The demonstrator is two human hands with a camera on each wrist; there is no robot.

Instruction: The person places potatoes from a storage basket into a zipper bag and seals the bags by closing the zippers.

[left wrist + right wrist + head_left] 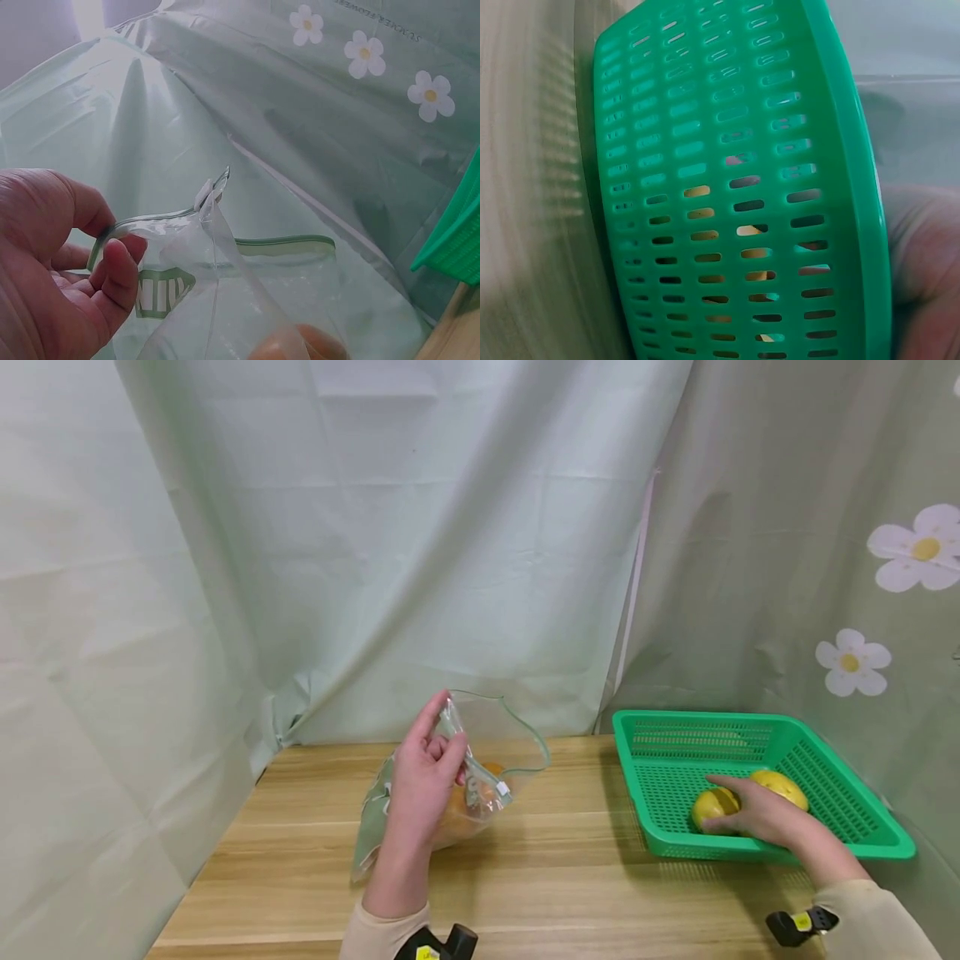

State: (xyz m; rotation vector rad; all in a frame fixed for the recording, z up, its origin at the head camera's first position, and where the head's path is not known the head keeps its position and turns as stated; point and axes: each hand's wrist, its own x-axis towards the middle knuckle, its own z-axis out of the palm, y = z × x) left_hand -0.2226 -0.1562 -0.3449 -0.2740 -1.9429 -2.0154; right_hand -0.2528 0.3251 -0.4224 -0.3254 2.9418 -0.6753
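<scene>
Inside the green slotted plastic basket [750,845], toward its front left corner: a yellow, rounded fruit [708,812], with a second yellow fruit [782,787] just beside it, farther right.
Right hand [765,810]: fingers along the fruit's far side, thumb at its near side; whether they have closed on it I cannot tell.
Basket risk: a loose hold could let the fruit roll back, and a low lift could catch the front rim and drag the basket.
Clear zip bag with a green-marked side [372,818]: on the bench, left of its middle, round orange fruit [452,818] within, mouth gaping.
Left hand [426,772]: pinching the bag's rim near one end of the zip.
Bag risk: held at one side only, the thin mouth could sag inward and block a fruit, or the bag could tip if the pinch slips.
White zip slider [503,788]: at the strip's lower end, where it might snag.
Bench [555,885]: pale wood grain, its rear edge meeting the cloth; basket near the right rear corner.
Room: pale green hanging cloth [450,527], creased, with white daisies [926,548] printed on the right-hand side.
</scene>
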